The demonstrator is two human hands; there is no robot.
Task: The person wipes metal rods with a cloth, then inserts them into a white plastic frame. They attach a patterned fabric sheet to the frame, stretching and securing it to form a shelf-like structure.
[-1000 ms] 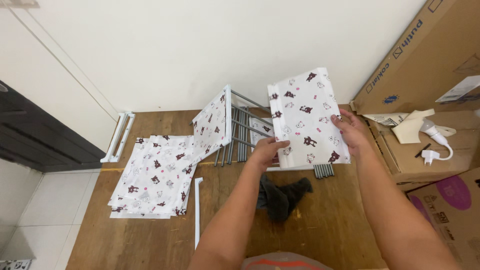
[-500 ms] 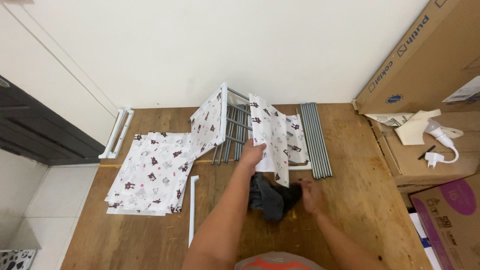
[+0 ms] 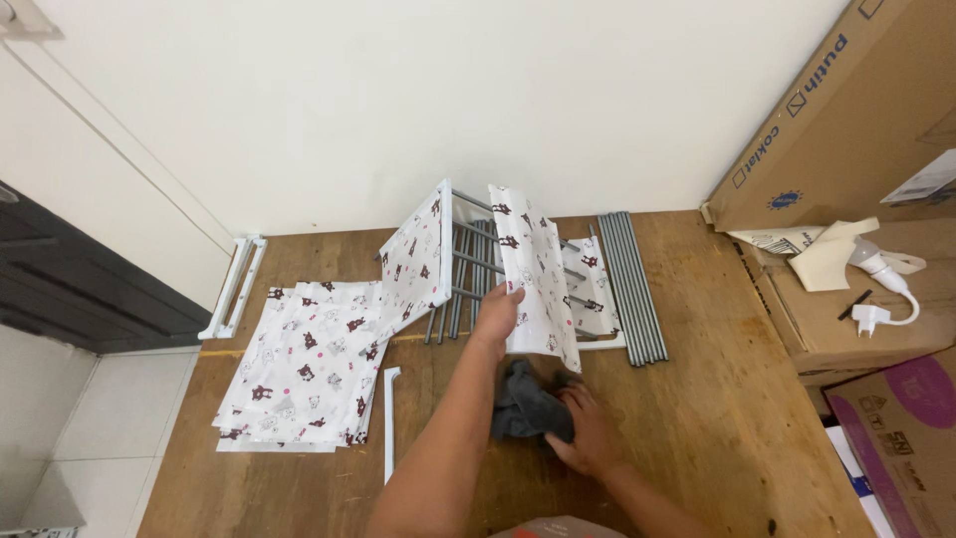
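Your left hand [image 3: 498, 314], at the centre of the frame, has its fingers closed on the lower edge of one printed fabric panel [image 3: 533, 274], white with small dark and red figures, and holds it tilted up on edge above the wooden floor [image 3: 717, 418]. Your right hand [image 3: 586, 430], lower centre, rests on one dark grey cloth [image 3: 528, 406] that lies crumpled on the floor just below the panel; the fingers are curled loosely around the cloth's right side, but whether they clamp it cannot be told. Left of the held panel, a second printed panel [image 3: 418, 261] stands tilted on a white frame. Further left, a stack of flat printed panels [image 3: 304, 364] lies on the floor; the exact number in the stack cannot be counted. One bundle of grey metal rods [image 3: 629, 284] lies right of the held panel, and more rods [image 3: 463, 274] lie behind it. One white plastic bar [image 3: 390, 418] lies beside the stack, and one white bracket [image 3: 234, 286] rests at the wall, upper left. Three cardboard boxes [image 3: 846, 110] occupy the right edge.
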